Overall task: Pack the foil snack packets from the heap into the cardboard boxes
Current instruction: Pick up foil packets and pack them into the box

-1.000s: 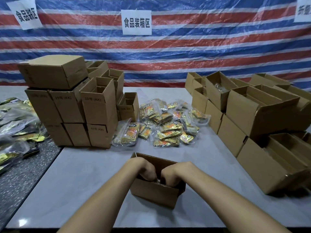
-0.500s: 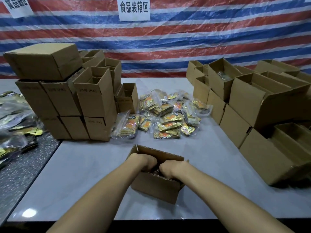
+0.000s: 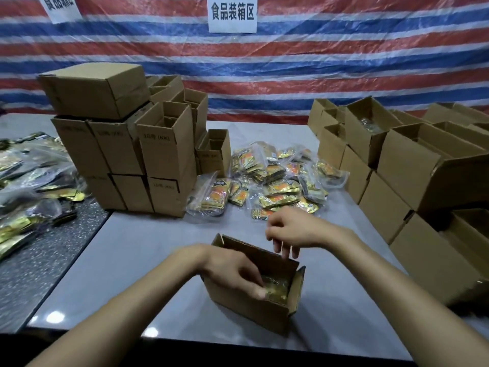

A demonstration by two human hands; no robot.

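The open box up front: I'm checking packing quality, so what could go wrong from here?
The open box sits near the front edge of the table; the left hand on the packets inside might shove it off. The right hand above its far wall could knock it.

view: head, wide-angle | faces forward and down | near: box [image 3: 243, 313] at table [image 3: 127, 260] front edge

Striped tarp wall [image 3: 317, 62], grey table [image 3: 137, 250]
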